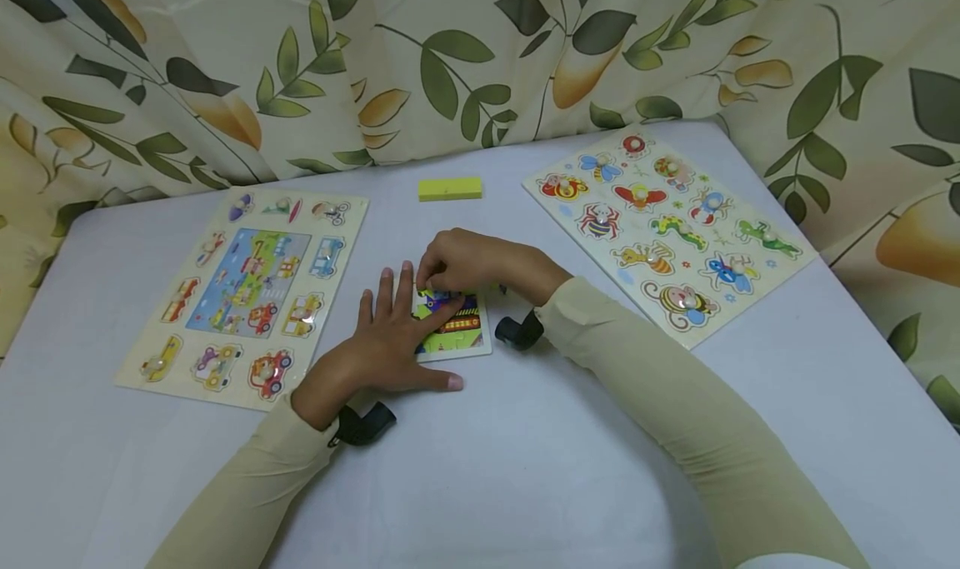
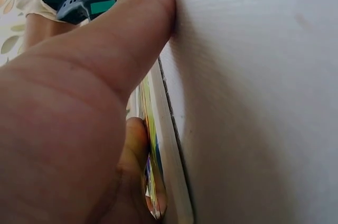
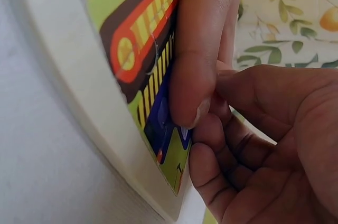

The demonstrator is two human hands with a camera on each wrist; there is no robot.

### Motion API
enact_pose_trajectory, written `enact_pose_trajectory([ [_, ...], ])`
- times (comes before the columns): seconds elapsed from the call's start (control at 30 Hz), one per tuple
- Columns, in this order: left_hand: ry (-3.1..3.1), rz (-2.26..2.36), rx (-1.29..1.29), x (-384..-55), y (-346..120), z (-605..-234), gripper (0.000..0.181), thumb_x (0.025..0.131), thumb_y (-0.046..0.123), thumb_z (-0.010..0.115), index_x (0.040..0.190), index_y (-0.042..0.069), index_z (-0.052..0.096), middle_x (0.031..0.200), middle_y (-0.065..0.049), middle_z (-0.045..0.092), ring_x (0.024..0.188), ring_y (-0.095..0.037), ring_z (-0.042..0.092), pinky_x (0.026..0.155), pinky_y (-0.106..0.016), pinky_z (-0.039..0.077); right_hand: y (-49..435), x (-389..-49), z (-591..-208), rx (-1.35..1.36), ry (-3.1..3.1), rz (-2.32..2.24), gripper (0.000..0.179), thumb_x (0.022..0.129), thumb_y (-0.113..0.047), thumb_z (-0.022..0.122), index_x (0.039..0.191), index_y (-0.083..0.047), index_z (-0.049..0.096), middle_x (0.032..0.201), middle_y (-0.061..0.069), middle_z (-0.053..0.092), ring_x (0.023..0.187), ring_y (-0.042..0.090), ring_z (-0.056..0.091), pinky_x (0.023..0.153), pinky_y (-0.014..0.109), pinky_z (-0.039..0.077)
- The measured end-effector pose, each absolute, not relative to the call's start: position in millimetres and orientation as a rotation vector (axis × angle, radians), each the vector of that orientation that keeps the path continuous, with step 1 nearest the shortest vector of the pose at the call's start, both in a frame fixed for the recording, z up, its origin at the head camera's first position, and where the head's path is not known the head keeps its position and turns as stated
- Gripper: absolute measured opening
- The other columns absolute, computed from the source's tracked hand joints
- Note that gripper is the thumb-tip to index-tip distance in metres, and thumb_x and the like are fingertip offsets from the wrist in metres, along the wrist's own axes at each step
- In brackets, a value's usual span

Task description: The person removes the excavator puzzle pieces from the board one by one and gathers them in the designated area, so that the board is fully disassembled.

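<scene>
A small jigsaw puzzle (image 1: pixel 457 341) with a pale border lies in the middle of the table, its picture green, orange and dark blue. My left hand (image 1: pixel 390 340) is spread flat at its left side, the index finger laid across the picture and the thumb on the white cloth. At the puzzle's upper left corner, the bent fingertips of my right hand (image 1: pixel 480 261) pinch a puzzle piece that is mostly hidden. In the right wrist view, a straight left finger (image 3: pixel 195 60) lies over the striped picture, close against the curled right fingers (image 3: pixel 206 166).
A vehicle peg board (image 1: pixel 247 302) lies on the left, and an insect peg board (image 1: pixel 675 232) at the back right. Beyond the puzzle is a yellow block (image 1: pixel 450 188). A leaf-patterned curtain (image 1: pixel 450 61) hangs behind the table. Black wrist cameras (image 1: pixel 367 424) sit under both wrists.
</scene>
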State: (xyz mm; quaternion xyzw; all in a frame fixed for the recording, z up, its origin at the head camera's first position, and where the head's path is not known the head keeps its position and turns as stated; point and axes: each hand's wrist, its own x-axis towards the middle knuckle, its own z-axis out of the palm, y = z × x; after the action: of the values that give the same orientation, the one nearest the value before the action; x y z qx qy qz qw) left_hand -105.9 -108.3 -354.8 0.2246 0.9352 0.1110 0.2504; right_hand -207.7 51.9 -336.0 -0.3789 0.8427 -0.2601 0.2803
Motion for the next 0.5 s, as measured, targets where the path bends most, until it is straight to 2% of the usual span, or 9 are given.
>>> enact_pose_trajectory([
  [0.33,2.548,0.300,0.619,-106.4,-108.6,-352.5,0.102,0.074,0.074,0.065,0.155,0.038,0.015,0.153,-0.019,-0.033,0.136,-0.042,-0.032,0.104,-0.068,-0.011,50.4,-206.9,-332.6,-0.953,2.275,-0.680,0.021,0.095,-0.001,0.054,0.103,-0.005,0.074,0.101,0.006,0.062,0.090,0.017,0.055,0.081,0.027,0.045],
  [0.5,2.551,0.307,0.614,-106.2,-108.4,-352.6,0.102,0.074,0.073,0.066,0.155,0.038,0.016,0.153,-0.018,-0.033,0.136,-0.042,-0.031,0.104,-0.068,-0.011,49.4,-208.0,-333.4,-0.938,2.261,-0.696,0.022,0.096,-0.001,0.053,0.100,-0.006,0.074,0.098,0.005,0.063,0.088,0.017,0.055,0.079,0.027,0.045],
])
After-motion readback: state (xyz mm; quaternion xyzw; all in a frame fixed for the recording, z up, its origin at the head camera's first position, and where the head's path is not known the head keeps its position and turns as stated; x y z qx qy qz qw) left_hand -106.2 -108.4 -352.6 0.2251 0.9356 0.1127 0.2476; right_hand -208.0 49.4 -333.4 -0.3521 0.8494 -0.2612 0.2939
